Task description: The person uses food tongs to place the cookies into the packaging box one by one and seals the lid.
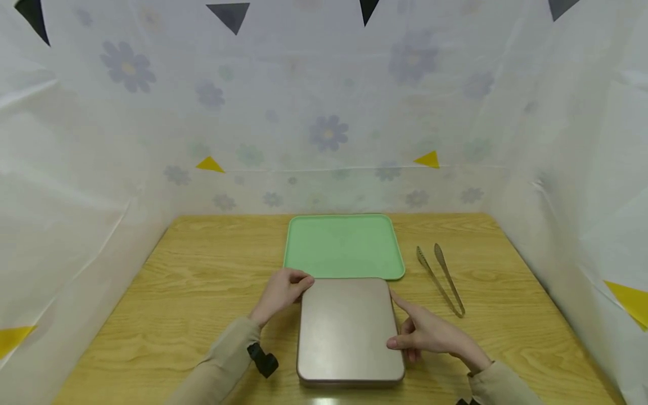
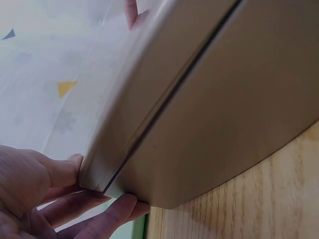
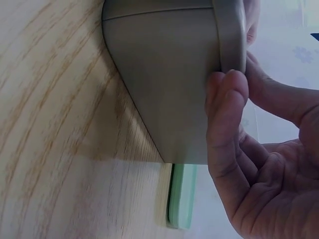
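A closed metal tin with rounded corners lies on the table in front of me, its matte lid (image 1: 349, 332) facing up. At the tin's far left corner, my left hand (image 1: 283, 289) grips the lid's edge with the thumb against the rim; the other fingers reach round the far side. My right hand (image 1: 427, 332) pinches the lid along the right side, thumb on top and fingertips at the rim's lower edge. In the left wrist view a dark seam divides the lid from the tin body (image 2: 234, 99). The tin's inside is hidden.
A light green tray (image 1: 344, 247) lies just beyond the tin. To its right, metal tongs (image 1: 446, 271) rest spread on the wooden table (image 1: 217, 264). White sheeting (image 1: 283, 112) with printed flowers stands behind the table and at both sides.
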Motion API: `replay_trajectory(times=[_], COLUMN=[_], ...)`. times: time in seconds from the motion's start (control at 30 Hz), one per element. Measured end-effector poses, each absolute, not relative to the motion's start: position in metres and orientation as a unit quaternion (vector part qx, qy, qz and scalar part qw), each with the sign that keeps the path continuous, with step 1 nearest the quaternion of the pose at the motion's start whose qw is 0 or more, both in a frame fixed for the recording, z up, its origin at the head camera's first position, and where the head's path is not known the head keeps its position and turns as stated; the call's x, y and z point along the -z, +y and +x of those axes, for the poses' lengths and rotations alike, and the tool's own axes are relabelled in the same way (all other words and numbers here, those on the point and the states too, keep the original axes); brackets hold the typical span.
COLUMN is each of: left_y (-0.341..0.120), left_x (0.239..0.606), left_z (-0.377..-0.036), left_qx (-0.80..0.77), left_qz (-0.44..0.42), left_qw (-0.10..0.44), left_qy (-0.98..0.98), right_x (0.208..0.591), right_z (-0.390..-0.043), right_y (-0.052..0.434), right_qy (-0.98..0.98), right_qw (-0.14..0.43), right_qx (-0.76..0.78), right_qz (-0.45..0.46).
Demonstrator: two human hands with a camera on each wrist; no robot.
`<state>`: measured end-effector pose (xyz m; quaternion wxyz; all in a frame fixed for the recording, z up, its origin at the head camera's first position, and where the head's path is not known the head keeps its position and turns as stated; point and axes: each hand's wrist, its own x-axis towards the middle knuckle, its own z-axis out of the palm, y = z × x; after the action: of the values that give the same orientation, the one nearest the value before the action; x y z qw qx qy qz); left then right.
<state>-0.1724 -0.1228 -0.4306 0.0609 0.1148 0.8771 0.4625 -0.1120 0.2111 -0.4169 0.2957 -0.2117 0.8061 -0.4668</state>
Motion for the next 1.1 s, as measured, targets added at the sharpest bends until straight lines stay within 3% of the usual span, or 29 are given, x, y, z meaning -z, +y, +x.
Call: replay_trajectory(times=[0.57,0.97,1.1], left_y=[-0.1243,-0.1193,-0.1179], left_x=[0.4296,0.4308,0.4326], left_z=[-0.1740,-0.1743,-0.1744], left_qx=[-0.504,-0.463,-0.469], left_qz=[0.099,0.105,0.087], left_qw=[0.106,0.054,0.064], left_qy=[0.851,0.879,0.877], right_x=[0.4156,0.4147,0.4161], right_z=[-0.1095,-0.1113,-0.1114], right_y=[0.2126,0.2098,0.2098], right_qy=[0.792,0.805,0.804], right_qw=[0.305,0.296,0.299], right_qx=[0.490,0.470,0.468], right_qz=[-0.198,-0.210,-0.210])
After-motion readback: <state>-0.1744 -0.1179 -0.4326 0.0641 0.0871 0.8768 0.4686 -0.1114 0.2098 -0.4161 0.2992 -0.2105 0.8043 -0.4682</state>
